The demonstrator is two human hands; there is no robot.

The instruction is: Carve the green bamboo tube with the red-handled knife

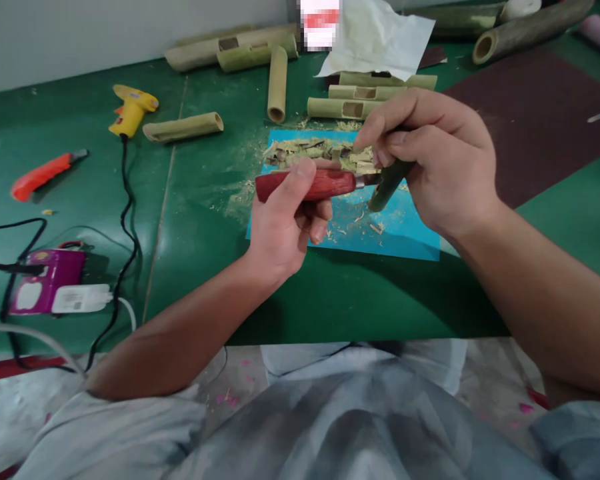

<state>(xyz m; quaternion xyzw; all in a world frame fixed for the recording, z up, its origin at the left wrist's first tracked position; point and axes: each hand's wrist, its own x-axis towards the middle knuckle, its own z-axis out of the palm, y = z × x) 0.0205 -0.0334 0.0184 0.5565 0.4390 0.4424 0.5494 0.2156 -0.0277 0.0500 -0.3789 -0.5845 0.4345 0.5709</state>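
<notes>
A short green bamboo piece point(387, 185) is held tilted above a blue mat point(405, 230), pinched in the curled fingers of the right hand point(440, 160), which hides its upper end. The left hand point(287, 223) is closed around the red wooden handle of a carving knife point(315, 185), thumb lying along the top; the metal end of the knife meets the bamboo piece just under the right fingers, and the blade itself is hidden. Both hands hover over the blue mat, which lies flat on the green worktop point(205, 220) and carries a heap of pale shavings point(315, 153) at its far edge, with smaller chips scattered across it and spilling onto the green surface to its left. Beyond the mat lie several cut bamboo tubes point(277, 83), some with rectangular slots, and a crumpled white sheet point(380, 37). A dark brown mat point(545, 120) covers the worktop to the right, with longer bamboo poles point(530, 30) at its far side. To the left sit a yellow glue gun point(133, 110) with a black cord, an orange utility knife point(43, 175) and, near the front edge, a purple and white device point(55, 290) with cables. A seam runs across the green surface from front to back. A plain pale wall point(105, 30) stands behind the worktop. The person's grey clothing fills the bottom of the view.
</notes>
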